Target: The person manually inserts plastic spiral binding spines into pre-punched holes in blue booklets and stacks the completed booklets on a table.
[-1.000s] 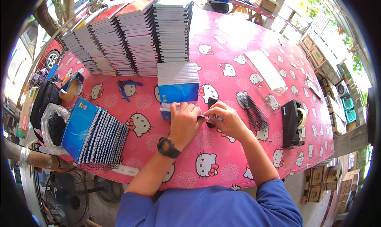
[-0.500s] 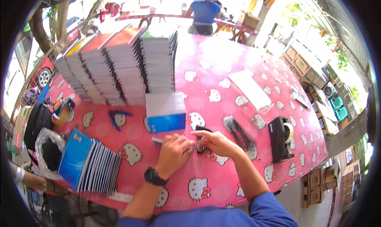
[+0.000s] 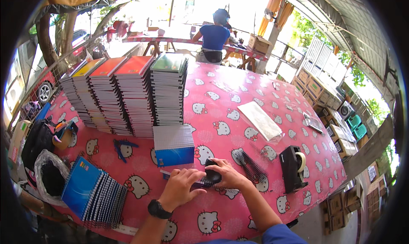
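My right hand is closed around a black rounded tool low over the table; its exact kind is hard to make out. Close beside it, my left hand, with a black watch on the wrist, has its fingers curled over something dark, mostly covered by the hand. A thin pale strip pokes out past the left fingers. Just beyond both hands lies a small notebook with a blue lower part and a white gridded upper part. To their right rests a bunch of black spiral binding coils.
Tall stacks of spiral notebooks rise at the far left. A pile of blue notebooks leans at the near left, by blue-handled pliers. At right stand a black tape dispenser and a white packet. Another person sits beyond.
My right hand has gone from fingers pinched at a small shiny piece to gripping the black tool. My left fingers have loosened slightly. The view has tilted up.
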Available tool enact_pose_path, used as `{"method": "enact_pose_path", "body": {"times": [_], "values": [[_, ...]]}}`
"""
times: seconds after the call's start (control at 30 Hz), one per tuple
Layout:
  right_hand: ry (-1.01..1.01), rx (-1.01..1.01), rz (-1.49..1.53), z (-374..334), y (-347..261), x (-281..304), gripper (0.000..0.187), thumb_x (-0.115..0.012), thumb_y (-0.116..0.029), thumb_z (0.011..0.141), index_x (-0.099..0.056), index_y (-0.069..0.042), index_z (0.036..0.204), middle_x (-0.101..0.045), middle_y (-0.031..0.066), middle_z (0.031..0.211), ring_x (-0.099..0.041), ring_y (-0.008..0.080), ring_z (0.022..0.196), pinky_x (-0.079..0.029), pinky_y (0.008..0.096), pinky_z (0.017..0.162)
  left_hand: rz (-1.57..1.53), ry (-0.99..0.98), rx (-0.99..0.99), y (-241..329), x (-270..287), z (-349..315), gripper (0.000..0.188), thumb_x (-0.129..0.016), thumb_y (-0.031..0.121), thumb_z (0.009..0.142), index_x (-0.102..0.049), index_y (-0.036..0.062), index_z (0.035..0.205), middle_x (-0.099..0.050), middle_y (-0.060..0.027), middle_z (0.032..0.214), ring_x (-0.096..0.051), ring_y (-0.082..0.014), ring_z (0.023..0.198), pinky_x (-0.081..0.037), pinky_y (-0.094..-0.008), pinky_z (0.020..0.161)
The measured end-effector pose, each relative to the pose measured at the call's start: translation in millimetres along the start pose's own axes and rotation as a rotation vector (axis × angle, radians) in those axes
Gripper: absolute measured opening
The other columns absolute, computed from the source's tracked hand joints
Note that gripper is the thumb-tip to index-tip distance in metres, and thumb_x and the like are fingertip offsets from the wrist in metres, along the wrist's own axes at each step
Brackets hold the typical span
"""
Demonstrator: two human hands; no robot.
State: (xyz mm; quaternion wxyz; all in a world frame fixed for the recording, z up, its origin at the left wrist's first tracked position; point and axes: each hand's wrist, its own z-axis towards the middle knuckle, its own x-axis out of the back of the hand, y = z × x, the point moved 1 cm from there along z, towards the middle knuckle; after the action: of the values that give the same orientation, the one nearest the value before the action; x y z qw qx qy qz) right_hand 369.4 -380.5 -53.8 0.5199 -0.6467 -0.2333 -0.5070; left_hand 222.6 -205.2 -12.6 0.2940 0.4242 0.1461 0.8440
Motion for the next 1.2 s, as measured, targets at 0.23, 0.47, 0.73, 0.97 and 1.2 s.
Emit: {"method": "enact_pose_path", "body": {"times": [0.23,0.47,0.73,0.97,1.2], "values": [[0.24,-0.12,0.195,-11.9,-3.0,8.8,0.06,-0.083,-0.029,0.06,-0.061,-0.012,0.113,-0.042,0.0193,0.133,-0.042,0.0365,0.122,-0.039,0.0423,0.1,0.075,-0.07,-0.054,-12.2,-6.6,-6.7,0.017,-0.069,0.027,0.076,-0.062,0.0155,0.087,-0.061,0.0026,0.081,-0.057,-0.0168,0.081,-0.037,-0.0336,0.079],[0.322,-0.166,0.236,-15.3,2.8,5.9,0.061,-0.083,-0.035,0.061,-0.063,-0.012,0.113,-0.043,0.0198,0.132,-0.042,0.0362,0.122,-0.04,0.0424,0.099,0.081,-0.135,-0.071,-5.3,-6.8,-8.1,0.022,-0.072,0.023,0.072,-0.061,0.0172,0.091,-0.06,0.0047,0.08,-0.057,-0.0151,0.082,-0.035,-0.0383,0.085],[0.06,-0.065,1.012,-23.9,7.0,13.3,0.06,-0.067,-0.052,0.075,-0.064,-0.006,0.113,-0.053,0.0139,0.126,-0.049,0.0255,0.118,-0.041,0.0369,0.095,0.337,-0.157,0.05,1.1,3.2,-23.0,0.02,-0.069,0.02,0.074,-0.062,0.0172,0.092,-0.059,0.005,0.079,-0.056,-0.0126,0.083,-0.034,-0.0423,0.089],[-0.011,-0.004,0.989,-19.7,0.1,12.5,0.08,-0.056,-0.067,0.076,-0.064,0.007,0.105,-0.055,0.0202,0.119,-0.055,0.0251,0.107,-0.04,0.0369,0.094,0.305,-0.073,0.058,5.0,3.5,-28.2,0.016,-0.07,0.021,0.074,-0.064,0.0189,0.089,-0.058,0.0055,0.08,-0.056,-0.0125,0.087,-0.028,-0.0506,0.096],[-0.118,-0.127,0.845,-8.5,-39.4,19.8,0.062,-0.065,-0.057,0.072,-0.068,-0.004,0.105,-0.055,0.0194,0.121,-0.048,0.0283,0.118,-0.036,0.0402,0.098,0.264,-0.088,0.109,-7.3,1.3,-36.1,0.02,-0.073,0.021,0.07,-0.064,0.0187,0.087,-0.059,0.0052,0.082,-0.056,-0.0134,0.088,-0.026,-0.0519,0.096]]}}
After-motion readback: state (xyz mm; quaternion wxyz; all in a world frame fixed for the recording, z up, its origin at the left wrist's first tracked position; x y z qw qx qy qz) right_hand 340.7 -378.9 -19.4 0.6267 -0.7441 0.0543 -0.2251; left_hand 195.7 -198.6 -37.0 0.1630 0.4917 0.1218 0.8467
